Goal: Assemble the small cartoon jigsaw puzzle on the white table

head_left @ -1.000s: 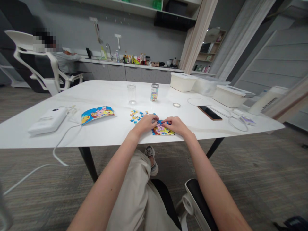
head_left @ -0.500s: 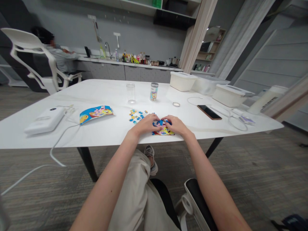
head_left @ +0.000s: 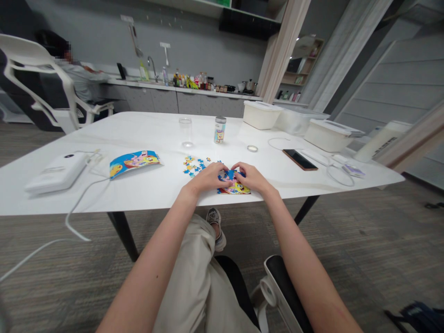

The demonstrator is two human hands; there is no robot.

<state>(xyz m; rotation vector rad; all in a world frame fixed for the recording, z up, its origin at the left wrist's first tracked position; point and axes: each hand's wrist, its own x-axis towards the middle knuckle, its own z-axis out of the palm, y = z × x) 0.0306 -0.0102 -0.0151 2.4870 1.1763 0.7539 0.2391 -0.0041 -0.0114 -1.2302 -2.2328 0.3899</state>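
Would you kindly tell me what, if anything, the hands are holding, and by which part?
The left hand and right hand are both at the puzzle; whether either pinches a piece, and where, cannot be told.

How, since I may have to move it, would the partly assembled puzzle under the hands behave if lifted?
The puzzle looks thin, so probably light. It seems joined from small bits like the loose pieces nearby, so may sag or break apart.

Beige trousers [head_left: 196, 273], grey-and-white sneaker [head_left: 213, 215]
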